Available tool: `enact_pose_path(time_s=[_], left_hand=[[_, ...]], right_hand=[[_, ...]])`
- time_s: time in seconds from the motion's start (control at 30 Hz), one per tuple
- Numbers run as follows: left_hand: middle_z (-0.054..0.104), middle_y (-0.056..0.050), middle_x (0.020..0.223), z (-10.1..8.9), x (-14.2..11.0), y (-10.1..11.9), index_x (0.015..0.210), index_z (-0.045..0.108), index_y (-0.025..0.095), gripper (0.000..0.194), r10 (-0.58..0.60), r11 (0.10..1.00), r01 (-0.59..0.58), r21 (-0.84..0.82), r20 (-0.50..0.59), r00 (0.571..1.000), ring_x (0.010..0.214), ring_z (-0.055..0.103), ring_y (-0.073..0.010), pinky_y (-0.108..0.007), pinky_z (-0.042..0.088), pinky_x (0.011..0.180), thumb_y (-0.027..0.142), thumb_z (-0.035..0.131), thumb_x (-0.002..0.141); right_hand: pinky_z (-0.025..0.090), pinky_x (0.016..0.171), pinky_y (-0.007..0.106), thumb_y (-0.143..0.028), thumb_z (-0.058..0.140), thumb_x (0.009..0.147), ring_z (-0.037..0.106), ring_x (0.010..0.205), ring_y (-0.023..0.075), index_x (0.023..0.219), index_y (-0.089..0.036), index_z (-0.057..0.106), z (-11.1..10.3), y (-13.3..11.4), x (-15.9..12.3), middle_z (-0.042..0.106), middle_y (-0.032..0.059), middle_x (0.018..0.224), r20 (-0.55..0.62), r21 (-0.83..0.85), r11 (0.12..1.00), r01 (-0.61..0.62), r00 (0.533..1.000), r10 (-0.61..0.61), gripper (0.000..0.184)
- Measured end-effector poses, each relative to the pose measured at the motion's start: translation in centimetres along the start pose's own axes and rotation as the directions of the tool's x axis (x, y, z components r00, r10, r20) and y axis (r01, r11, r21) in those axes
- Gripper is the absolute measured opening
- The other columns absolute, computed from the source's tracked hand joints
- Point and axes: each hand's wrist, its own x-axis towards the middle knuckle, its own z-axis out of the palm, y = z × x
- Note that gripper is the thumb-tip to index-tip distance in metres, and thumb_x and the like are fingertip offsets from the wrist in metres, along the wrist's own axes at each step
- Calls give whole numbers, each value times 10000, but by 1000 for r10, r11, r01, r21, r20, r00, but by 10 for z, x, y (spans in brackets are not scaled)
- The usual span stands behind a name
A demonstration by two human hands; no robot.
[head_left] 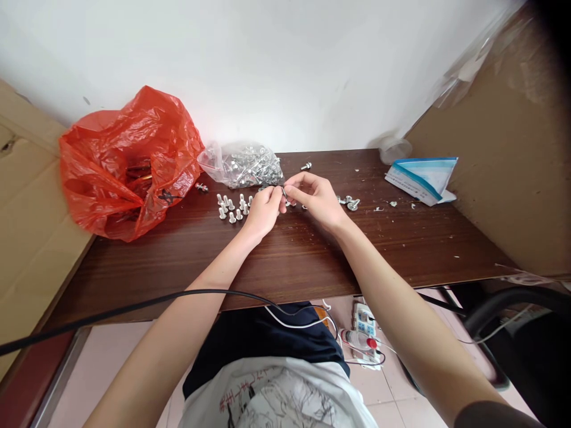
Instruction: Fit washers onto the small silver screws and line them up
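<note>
My left hand (266,209) and my right hand (315,199) meet above the table, fingertips pinched together. Between them is a small shiny metal fastener (284,192); fingers hide most of it, and I cannot tell if it is a bolt or a washer. Beside my left hand, several silver bolts (232,218) stand upright on their heads in a loose group. To the right of my right hand lie several loose bolts with washers (353,204). A clear plastic bag (250,166) full of metal fasteners sits just behind my left hand.
On the brown table (285,261), a red plastic bag (129,160) stands at left. One bolt (306,166) lies near the wall. At right are a blue-and-white packet (422,178) and a clear cup (394,150). Cardboard flanks both sides. A black cable (178,294) crosses in front.
</note>
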Motion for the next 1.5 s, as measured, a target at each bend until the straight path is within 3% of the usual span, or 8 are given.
enact_pose_path(time_s=[0.17, 0.37, 0.67, 0.83, 1.1, 1.5], left_hand=[[505, 17, 559, 0, 0, 0, 682, 469, 167, 302, -5, 1000, 5, 4, -4, 1000, 477, 389, -62, -206, 287, 477, 280, 379, 948], [513, 12, 571, 0, 0, 0, 679, 477, 170, 308, 7, 1000, -7, 24, 4, 1000, 484, 390, -66, -215, 286, 477, 298, 391, 946], [518, 13, 567, 0, 0, -1, 684, 481, 171, 306, -1, 1000, 1, 21, 3, 1000, 481, 391, -67, -217, 299, 485, 295, 392, 949], [512, 18, 563, 1, 0, 0, 695, 484, 168, 298, -5, 1000, 5, 19, 1, 1000, 479, 387, -65, -213, 295, 484, 292, 394, 950], [505, 22, 561, 1, 0, 1, 716, 483, 171, 272, -20, 1000, 20, 10, -10, 1000, 480, 389, -68, -217, 293, 489, 277, 395, 950], [520, 24, 569, 0, 1, -1, 739, 468, 175, 240, -24, 1000, 24, 16, -12, 1000, 482, 397, -64, -211, 289, 482, 278, 408, 947]], right_hand=[[516, 720, 322, -271, 746, 710, 603, 707, 132, 843, -189, 656, -1, -2, -1, 651, 6, 791, 34, 66, 998, 9, 999, -11, 180], [521, 793, 349, -218, 698, 719, 616, 804, 153, 808, -205, 658, 1, -6, -2, 662, 15, 851, -4, 66, 997, 46, 999, -46, 99], [520, 852, 370, -218, 677, 736, 619, 874, 170, 818, -217, 644, 0, -6, -3, 673, 20, 876, -43, 78, 994, 72, 997, -69, 88], [524, 828, 353, -232, 705, 714, 618, 821, 157, 789, -210, 653, 2, -4, -1, 669, 11, 829, -81, 84, 995, 55, 996, -48, 95], [521, 751, 328, -233, 715, 703, 610, 717, 137, 783, -189, 666, 3, 1, 0, 651, 0, 745, -36, 88, 996, -18, 999, 21, 104], [530, 778, 341, -323, 731, 732, 635, 790, 156, 860, -184, 677, 2, 2, 0, 681, 23, 810, -20, 19, 999, -33, 999, 33, 196]])
